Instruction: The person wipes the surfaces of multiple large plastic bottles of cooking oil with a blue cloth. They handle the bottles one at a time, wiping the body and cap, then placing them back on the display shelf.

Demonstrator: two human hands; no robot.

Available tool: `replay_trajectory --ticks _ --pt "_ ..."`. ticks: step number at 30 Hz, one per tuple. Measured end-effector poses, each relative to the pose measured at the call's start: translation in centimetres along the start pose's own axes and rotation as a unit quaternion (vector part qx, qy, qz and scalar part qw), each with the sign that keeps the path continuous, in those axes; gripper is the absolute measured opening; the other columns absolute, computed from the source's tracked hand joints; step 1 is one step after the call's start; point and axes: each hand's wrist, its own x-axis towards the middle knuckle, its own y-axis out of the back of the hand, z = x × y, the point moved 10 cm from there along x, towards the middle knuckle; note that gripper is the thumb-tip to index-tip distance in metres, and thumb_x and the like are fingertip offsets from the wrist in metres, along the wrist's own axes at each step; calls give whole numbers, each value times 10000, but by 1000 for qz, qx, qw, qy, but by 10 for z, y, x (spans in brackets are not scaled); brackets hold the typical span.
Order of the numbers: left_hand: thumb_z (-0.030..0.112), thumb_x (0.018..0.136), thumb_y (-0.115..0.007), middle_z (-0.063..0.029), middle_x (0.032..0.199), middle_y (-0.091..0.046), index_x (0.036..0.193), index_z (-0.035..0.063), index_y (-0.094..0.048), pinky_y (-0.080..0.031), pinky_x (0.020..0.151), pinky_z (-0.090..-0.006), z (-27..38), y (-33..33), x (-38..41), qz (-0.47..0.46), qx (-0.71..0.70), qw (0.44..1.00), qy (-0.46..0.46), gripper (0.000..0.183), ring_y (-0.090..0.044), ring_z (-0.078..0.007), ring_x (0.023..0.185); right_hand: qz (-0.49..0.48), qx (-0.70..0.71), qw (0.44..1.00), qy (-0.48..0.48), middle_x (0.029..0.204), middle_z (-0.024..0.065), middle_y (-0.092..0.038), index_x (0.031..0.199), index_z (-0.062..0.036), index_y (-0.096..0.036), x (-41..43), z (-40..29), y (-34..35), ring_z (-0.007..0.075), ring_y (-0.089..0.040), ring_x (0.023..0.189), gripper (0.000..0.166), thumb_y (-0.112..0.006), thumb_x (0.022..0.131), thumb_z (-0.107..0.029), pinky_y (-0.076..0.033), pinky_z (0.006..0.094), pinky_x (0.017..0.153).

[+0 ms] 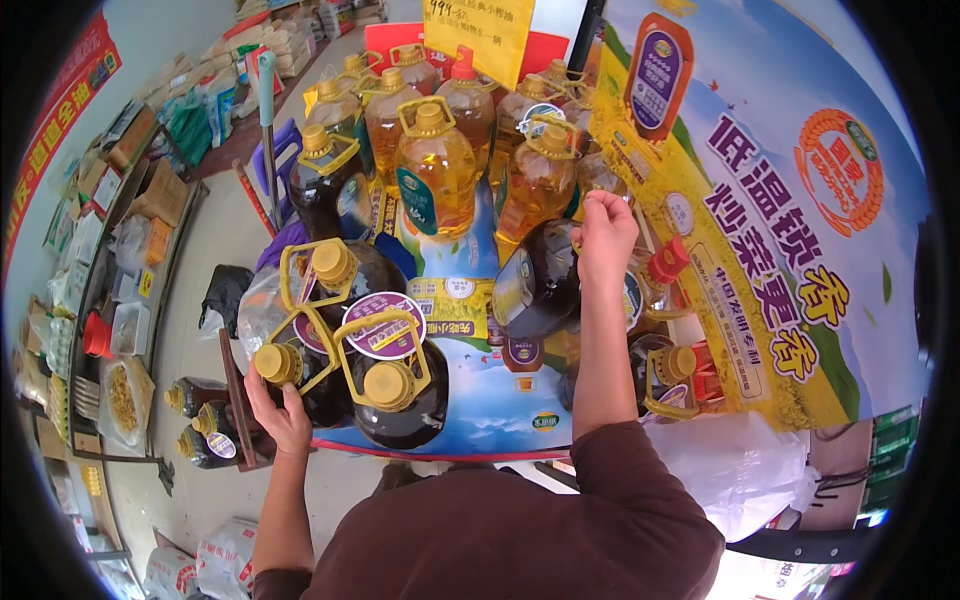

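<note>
At the table's near left corner, my left hand (281,416) has its thumb and fingers around the yellow cap (277,364) of a dark oil bottle. Two more dark oil bottles with yellow handles stand against it, one behind (375,270) and one to the right (405,420). My right hand (607,240) is closed at the top of a tilted dark oil bottle (536,281). That bottle's cap and most of its handle are hidden by the hand. Beyond it, a golden oil bottle (435,184) with a green label stands upright.
More oil bottles (390,112) crowd the table's back, under a yellow sign (480,37) with writing. A large printed board (757,210) borders the right side, beside a red-capped bottle (664,262). Shelves (112,277) line the left; several dark bottles (206,420) stand on the floor.
</note>
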Motion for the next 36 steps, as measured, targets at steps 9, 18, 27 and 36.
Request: replay_trajectory --ticks 9,18,27,36 --pt "109 847 -538 -212 1160 -519 1284 -68 -431 -396 945 -395 -3 2 -1 -9 2 1000 14 484 -524 -343 1049 30 64 997 33 768 5 -558 918 -25 -596 4 21 -4 63 -464 531 74 -597 861 -73 -413 213 465" --pt "113 841 -543 -217 1160 -517 1284 -67 -430 -401 942 -402 -3 0 0 -14 -12 1000 11 492 -525 -345 1057 62 23 993 102 753 -5 -550 903 -18 -589 6 21 -4 49 -455 535 58 -577 856 -49 -370 195 468" --pt "92 820 -562 -218 1109 -529 1254 -68 -452 -413 916 -400 -9 0 0 -11 -23 999 23 475 -536 -347 1010 -45 -353 922 153 782 119 -622 1110 -19 -586 -36 12 -28 267 -596 710 270 -571 874 -147 -473 348 673" --pt "74 848 -536 -189 1121 -518 1284 -65 -432 -402 933 -378 -5 -3 1 -25 -19 1000 1 469 -529 -304 1027 -246 -234 935 102 984 124 -616 1190 22 -527 -207 7 -67 176 -600 879 340 -605 876 -80 -491 293 760"
